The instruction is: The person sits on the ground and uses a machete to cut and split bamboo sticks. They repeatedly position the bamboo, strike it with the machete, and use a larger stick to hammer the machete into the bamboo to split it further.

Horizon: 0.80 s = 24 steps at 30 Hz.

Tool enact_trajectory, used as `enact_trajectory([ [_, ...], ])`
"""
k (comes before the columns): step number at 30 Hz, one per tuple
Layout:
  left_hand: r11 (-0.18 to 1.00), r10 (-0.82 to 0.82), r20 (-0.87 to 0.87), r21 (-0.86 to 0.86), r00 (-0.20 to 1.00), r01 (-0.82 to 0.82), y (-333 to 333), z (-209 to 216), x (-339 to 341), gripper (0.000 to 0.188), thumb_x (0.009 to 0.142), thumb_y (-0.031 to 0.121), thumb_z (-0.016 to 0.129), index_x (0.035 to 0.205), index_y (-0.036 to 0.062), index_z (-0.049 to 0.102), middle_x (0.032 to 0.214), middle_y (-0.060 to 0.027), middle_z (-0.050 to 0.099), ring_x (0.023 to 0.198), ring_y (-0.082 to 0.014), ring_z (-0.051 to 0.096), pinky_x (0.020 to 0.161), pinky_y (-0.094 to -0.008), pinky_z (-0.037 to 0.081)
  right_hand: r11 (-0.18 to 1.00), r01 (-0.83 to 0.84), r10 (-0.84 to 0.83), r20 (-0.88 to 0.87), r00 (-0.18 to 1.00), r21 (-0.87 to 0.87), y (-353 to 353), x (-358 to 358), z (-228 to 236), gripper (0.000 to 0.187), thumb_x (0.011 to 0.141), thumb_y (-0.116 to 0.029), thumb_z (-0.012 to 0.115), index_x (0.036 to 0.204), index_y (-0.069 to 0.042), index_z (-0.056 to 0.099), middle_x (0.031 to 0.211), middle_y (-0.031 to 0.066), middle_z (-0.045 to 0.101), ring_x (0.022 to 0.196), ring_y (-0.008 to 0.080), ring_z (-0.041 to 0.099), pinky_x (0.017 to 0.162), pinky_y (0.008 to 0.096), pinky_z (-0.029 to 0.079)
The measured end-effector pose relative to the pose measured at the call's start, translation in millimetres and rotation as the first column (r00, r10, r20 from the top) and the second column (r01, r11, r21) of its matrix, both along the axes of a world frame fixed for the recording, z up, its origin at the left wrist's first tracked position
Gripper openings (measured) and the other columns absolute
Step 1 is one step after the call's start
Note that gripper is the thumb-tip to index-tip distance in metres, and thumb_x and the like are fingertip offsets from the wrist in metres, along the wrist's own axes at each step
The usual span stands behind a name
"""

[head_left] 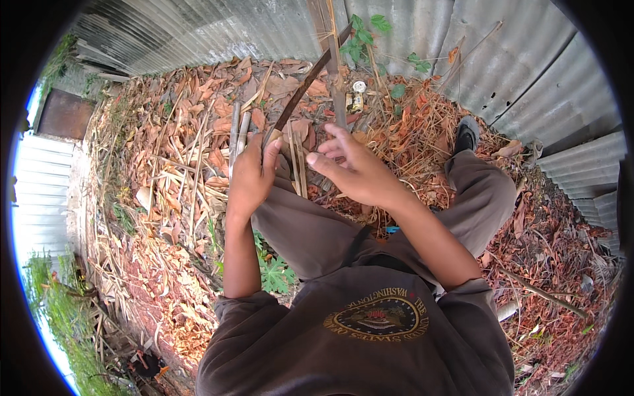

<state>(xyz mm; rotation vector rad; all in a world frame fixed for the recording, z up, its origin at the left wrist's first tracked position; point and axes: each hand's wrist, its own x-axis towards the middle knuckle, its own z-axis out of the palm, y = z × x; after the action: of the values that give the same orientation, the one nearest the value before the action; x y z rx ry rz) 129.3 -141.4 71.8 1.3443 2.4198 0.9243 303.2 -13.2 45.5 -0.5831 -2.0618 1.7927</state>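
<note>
My left hand (251,173) is closed, and a machete (300,96) with a long dark blade rises from it toward the upper right. Its blade tip passes in front of a wooden post (328,39) by the metal fence. A tan part, perhaps the handle, shows beside my left thumb. Just to the right, my right hand (360,171) is raised with its thumb and fingers apart and nothing visible in it. Thin bamboo strips (294,158) are below and between the hands. Two pale sticks or bamboo lengths (235,132) lie left of the machete.
Corrugated metal sheets (198,33) wall off the far side and the right. Dry leaves (191,112) and twigs cover the ground. A yellow packet (355,101) lies near the post, beside green vines (360,39). My shoe (467,135) is on the right.
</note>
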Motion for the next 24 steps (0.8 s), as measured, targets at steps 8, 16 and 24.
enact_trajectory([
  [8, 0.959, 0.256, -0.210, 0.180, 0.944, -0.220, 3.5, -19.5, -37.0, 0.038, 0.090, 0.035, 0.067, 0.086, -0.0021, 0.065, 0.059, -0.0069, 0.057, 0.053, -0.0129, 0.052, 0.052, -0.0301, 0.041, 0.242, 0.959, -0.970, 0.017, 0.243, 0.149, 72.1, 330.6, -72.1, 0.039, 0.097, -0.024, 0.056, 0.126, 0.001, 0.052, 0.111, 0.0140, 0.064, 0.105, 0.0202, 0.061, 0.092, 0.0331, 0.047],
  [16, 0.934, 0.266, -0.208, 0.296, 0.941, -0.199, 14.7, -19.3, -40.9, 0.032, 0.085, 0.032, 0.074, 0.080, 0.0017, 0.064, 0.055, -0.0054, 0.061, 0.048, -0.0130, 0.059, 0.048, -0.0274, 0.043, 0.641, 0.617, -0.565, 0.824, -0.022, 0.456, -60.7, 464.8, -373.0, 0.064, 0.086, -0.048, 0.059, 0.114, 0.010, 0.059, 0.111, 0.0301, 0.062, 0.100, 0.0394, 0.060, 0.089, 0.0472, 0.046],
  [24, 0.822, 0.436, -0.046, 0.427, 0.899, -0.377, -9.2, 17.9, -52.9, 0.025, 0.091, 0.027, 0.069, 0.084, 0.0034, 0.069, 0.056, 0.0025, 0.054, 0.049, -0.0021, 0.046, 0.044, -0.0203, 0.032, 0.686, 0.591, -0.510, 0.860, -0.024, 0.424, -91.6, 355.9, -393.6, 0.063, 0.085, -0.046, 0.061, 0.114, 0.009, 0.059, 0.109, 0.0286, 0.063, 0.098, 0.0378, 0.061, 0.086, 0.0459, 0.047],
])
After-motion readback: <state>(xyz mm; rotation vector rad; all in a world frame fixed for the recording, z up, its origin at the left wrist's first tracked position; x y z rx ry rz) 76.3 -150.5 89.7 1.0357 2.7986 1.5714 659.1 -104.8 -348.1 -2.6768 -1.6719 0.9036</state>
